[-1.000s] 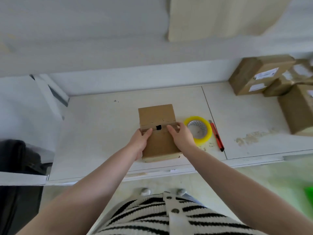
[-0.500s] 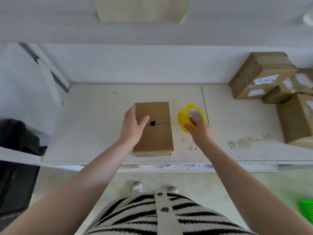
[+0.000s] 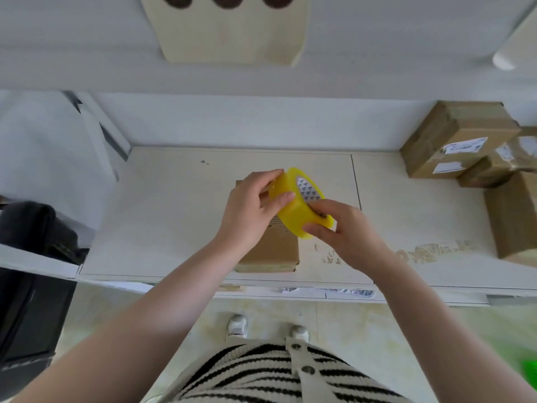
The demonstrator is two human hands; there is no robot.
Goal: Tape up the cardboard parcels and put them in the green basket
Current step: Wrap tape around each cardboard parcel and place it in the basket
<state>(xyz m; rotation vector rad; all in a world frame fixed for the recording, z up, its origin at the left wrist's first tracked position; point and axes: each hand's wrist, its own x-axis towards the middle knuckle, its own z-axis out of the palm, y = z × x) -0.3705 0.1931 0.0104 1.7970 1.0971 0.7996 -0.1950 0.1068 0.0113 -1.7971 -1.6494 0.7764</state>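
Whitish worktop [image 3: 180, 216] is spanning mid-frame under a white wall; left hand [image 3: 250, 210] and right hand [image 3: 345, 234] are pinching the yellow tape roll [image 3: 293, 210] over a cardboard parcel [image 3: 273, 251].

Honestly nothing here reads as actual text. The stacked cardboard parcel [image 3: 456, 138] at the right has two white shipping labels on its side, but the print is way too small and blurry. The yellow tape roll [image 3: 299, 203] has a repeating little triangle pattern on its inner core, no legible words. The hanging cream cloth [image 3: 232, 30] up top shows dark ring shapes, cut off.
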